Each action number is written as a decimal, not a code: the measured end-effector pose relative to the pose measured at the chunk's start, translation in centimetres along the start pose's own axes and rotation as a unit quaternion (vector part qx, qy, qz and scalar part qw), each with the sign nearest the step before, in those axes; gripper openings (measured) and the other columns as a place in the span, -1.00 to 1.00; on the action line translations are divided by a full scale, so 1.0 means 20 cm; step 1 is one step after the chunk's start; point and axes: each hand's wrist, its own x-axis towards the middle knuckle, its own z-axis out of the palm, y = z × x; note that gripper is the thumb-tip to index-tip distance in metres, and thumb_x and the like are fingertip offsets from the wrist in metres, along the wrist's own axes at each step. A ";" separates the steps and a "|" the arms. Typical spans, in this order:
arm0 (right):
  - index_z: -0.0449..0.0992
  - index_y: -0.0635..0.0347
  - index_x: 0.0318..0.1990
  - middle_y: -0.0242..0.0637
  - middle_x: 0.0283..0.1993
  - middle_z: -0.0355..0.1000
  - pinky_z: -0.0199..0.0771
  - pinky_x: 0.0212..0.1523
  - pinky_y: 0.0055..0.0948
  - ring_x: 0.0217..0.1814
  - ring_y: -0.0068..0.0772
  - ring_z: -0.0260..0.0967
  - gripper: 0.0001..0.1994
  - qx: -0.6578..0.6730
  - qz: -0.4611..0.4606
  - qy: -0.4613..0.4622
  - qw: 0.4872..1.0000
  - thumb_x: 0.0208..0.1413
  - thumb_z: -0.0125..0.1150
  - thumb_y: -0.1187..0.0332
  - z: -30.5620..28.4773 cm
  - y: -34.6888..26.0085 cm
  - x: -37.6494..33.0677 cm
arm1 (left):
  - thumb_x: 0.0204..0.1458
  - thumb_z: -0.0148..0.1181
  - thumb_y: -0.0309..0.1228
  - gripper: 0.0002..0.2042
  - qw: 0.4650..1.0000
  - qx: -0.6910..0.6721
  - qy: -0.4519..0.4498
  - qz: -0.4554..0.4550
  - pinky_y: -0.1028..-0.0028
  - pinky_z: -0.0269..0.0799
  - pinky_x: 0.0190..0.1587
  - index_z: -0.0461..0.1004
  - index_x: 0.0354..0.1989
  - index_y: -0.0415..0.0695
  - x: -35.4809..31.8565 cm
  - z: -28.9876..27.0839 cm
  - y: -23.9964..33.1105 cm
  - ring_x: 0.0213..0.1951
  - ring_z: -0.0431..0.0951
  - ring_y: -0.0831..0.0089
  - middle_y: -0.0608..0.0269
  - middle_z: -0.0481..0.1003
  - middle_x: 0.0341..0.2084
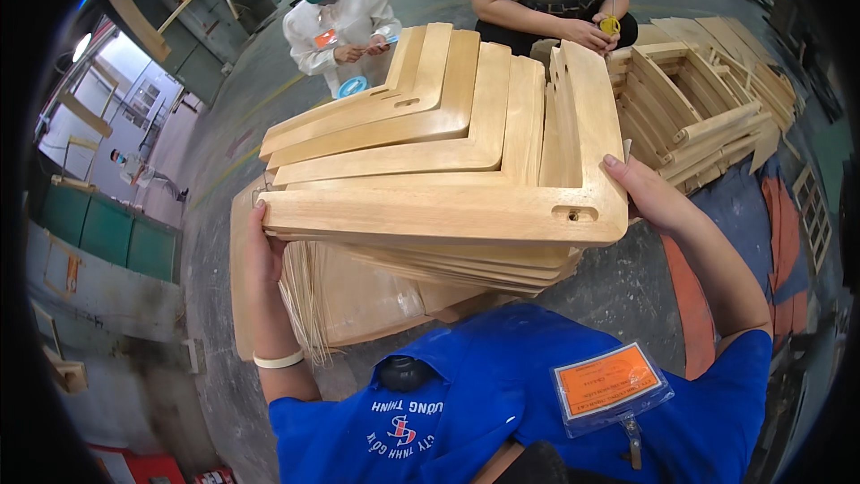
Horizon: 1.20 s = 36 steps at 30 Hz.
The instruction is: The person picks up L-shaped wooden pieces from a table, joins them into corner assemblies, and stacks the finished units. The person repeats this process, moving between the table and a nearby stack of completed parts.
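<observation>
An L-shaped pale wooden frame piece (421, 215) is gripped between my two hands at the near side of a stack. My left hand (262, 249) holds its left end, thumb on the edge and fingers mostly hidden underneath. At the right corner, beside a slot with a hole in it, my right hand (652, 193) has its thumb on the outer edge; its other fingers are largely out of sight. Beyond this piece lie several similar L-shaped wooden pieces (385, 159), staggered in layers. More wooden layers (511, 271) show below it.
A bundle of thin pale strands (305, 296) hangs over a brown sheet (367, 305) under the stack. Curved wooden frames (708, 125) are piled at right. Across from me are a person in white (345, 22) and a person holding a yellow object (609, 25).
</observation>
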 end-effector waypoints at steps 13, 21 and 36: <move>0.41 0.40 -0.07 -0.21 -0.24 0.46 0.42 -0.23 -0.52 -0.25 -0.52 0.40 -0.52 -0.140 -0.114 0.163 0.970 0.31 -0.21 0.06 0.08 0.03 0.01 | -0.21 0.37 -0.13 -0.32 0.650 0.457 -0.388 0.467 0.20 0.25 0.10 0.32 0.08 -0.25 -0.14 0.57 0.21 0.02 0.37 0.06 -0.02 0.38 -0.06; 0.33 0.37 0.10 -0.27 -0.27 0.44 0.36 -0.26 -0.60 -0.31 -0.61 0.35 -0.60 0.060 -0.166 0.246 0.953 0.31 -0.19 0.21 0.12 0.11 -0.09 | -0.19 0.35 -0.15 -0.32 0.605 0.455 -0.473 0.450 0.22 0.35 -0.04 0.28 0.09 -0.25 -0.10 0.70 0.22 -0.11 0.44 0.02 -0.07 0.42 -0.15; 0.27 0.35 0.16 -0.48 -0.31 0.27 0.08 -0.47 -0.76 -0.46 -0.79 0.08 -0.46 0.153 -0.220 0.382 0.885 0.16 0.13 0.14 0.45 0.37 -0.18 | -0.32 0.40 -0.32 -0.39 0.613 0.597 -0.197 0.479 0.27 0.27 -0.04 0.40 0.04 -0.08 1.15 0.12 0.43 -0.11 0.43 0.17 0.17 0.49 -0.17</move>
